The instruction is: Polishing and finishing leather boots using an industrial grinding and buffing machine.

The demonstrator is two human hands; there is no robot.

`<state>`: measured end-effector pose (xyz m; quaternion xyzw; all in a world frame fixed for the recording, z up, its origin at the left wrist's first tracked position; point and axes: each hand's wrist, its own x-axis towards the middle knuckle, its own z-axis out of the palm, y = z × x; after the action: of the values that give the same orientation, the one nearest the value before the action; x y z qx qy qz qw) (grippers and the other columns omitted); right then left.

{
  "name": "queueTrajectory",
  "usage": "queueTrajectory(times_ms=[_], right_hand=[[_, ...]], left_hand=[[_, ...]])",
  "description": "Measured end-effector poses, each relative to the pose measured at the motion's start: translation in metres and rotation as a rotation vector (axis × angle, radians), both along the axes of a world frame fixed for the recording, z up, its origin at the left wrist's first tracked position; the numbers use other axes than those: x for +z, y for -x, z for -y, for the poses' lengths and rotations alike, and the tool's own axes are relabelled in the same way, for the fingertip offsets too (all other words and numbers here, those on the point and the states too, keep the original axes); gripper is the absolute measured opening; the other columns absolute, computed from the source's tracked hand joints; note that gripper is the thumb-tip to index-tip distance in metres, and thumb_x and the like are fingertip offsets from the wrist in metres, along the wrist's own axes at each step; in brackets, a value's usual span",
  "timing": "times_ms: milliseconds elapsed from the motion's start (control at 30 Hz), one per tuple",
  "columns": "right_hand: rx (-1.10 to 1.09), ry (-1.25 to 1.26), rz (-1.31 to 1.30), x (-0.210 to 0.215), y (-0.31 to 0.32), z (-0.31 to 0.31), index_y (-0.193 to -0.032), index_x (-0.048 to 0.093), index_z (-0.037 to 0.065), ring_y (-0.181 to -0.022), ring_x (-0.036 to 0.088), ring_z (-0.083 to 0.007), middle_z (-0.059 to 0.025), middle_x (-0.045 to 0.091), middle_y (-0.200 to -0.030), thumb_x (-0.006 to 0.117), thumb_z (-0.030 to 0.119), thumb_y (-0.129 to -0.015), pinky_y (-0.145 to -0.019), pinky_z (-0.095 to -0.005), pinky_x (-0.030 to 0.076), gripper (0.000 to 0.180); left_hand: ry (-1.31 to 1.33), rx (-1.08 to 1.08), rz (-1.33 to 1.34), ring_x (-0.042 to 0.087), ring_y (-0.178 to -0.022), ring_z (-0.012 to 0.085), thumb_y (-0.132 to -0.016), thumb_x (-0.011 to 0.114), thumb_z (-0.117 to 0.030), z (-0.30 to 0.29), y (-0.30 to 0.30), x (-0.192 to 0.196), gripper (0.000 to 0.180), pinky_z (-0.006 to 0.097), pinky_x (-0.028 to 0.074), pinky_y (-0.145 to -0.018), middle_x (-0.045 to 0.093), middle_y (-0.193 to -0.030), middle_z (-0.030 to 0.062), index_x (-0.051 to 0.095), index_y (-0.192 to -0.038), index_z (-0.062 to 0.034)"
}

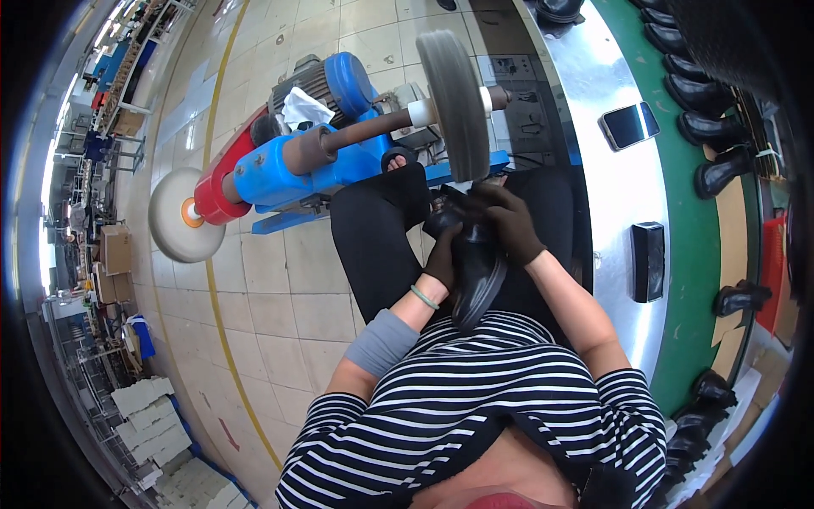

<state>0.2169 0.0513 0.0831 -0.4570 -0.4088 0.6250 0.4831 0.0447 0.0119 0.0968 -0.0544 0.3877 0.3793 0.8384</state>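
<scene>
Both forearms come up from the lower edge and meet in front of the torso, above the lap. The left hand (443,257), in a dark glove, is curled shut with its fingers wrapped around what it grips; a pale green band circles its wrist, and a grey sleeve covers the arm from the elbow up, leaving the forearm bare. The right hand (510,222), also dark-gloved, sits just beyond and to the right of the left, fingers bent and closed in a grasp, its bare forearm angled back toward the striped shoulder. The two hands nearly touch.
</scene>
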Motion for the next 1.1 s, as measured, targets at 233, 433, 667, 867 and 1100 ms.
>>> queueTrajectory(times_ms=[233, 433, 667, 867, 1100], right_hand=[[-0.003, -0.442, 0.569, -0.049, -0.065, -0.048, -0.132, 0.053, -0.003, -0.115, 0.06, -0.0206, -0.0107, 0.062, -0.127, 0.058, 0.021, -0.096, -0.103, -0.0349, 0.045, 0.043], [0.059, 0.541, -0.607, -0.078, -0.032, -0.112, -0.14, 0.051, 0.006, -0.121, 0.057, -0.0297, -0.015, 0.061, -0.132, 0.044, 0.051, -0.101, -0.103, -0.0412, 0.046, 0.06], [-0.012, 0.475, -0.394, -0.072, -0.012, -0.119, -0.149, 0.039, 0.005, -0.132, 0.047, -0.0306, -0.0148, 0.046, -0.148, 0.049, 0.067, -0.091, -0.109, -0.0477, 0.036, 0.085], [-0.018, 0.433, -0.248, -0.077, -0.004, -0.113, -0.147, 0.044, 0.013, -0.134, 0.045, -0.0326, -0.0158, 0.045, -0.149, 0.045, 0.074, -0.088, -0.11, -0.0529, 0.032, 0.085], [0.147, 0.389, -0.368, -0.058, -0.023, -0.093, -0.145, 0.05, 0.016, -0.133, 0.046, -0.027, -0.0152, 0.048, -0.146, 0.046, 0.073, -0.089, -0.109, -0.0447, 0.036, 0.08]], left_hand=[[-0.083, 0.02, -0.006, 0.066, -0.103, 0.0237, -0.088, 0.057, -0.027, -0.027, 0.002, 0.016, 0.032, 0.036, 0.05, -0.098, 0.07, -0.106, 0.0109, 0.068, -0.108, -0.0042], [-0.187, 0.157, -0.099, 0.065, -0.105, 0.0285, -0.09, 0.054, -0.035, -0.076, -0.022, -0.005, 0.042, 0.041, 0.048, -0.102, 0.069, -0.113, 0.0128, 0.066, -0.117, -0.0041], [-0.182, 0.271, -0.106, 0.064, -0.107, 0.0277, -0.091, 0.052, -0.038, -0.075, -0.018, -0.028, 0.042, 0.041, 0.048, -0.1, 0.069, -0.113, 0.0116, 0.066, -0.116, -0.0072], [-0.11, 0.27, -0.075, 0.066, -0.102, 0.0263, -0.088, 0.056, -0.034, -0.033, -0.021, -0.02, 0.036, 0.042, 0.049, -0.098, 0.07, -0.11, 0.0102, 0.068, -0.109, -0.0076], [-0.061, 0.296, 0.072, 0.065, -0.101, 0.0279, -0.084, 0.058, -0.029, -0.003, -0.032, -0.024, 0.034, 0.043, 0.049, -0.098, 0.069, -0.107, 0.0111, 0.067, -0.108, -0.006]])
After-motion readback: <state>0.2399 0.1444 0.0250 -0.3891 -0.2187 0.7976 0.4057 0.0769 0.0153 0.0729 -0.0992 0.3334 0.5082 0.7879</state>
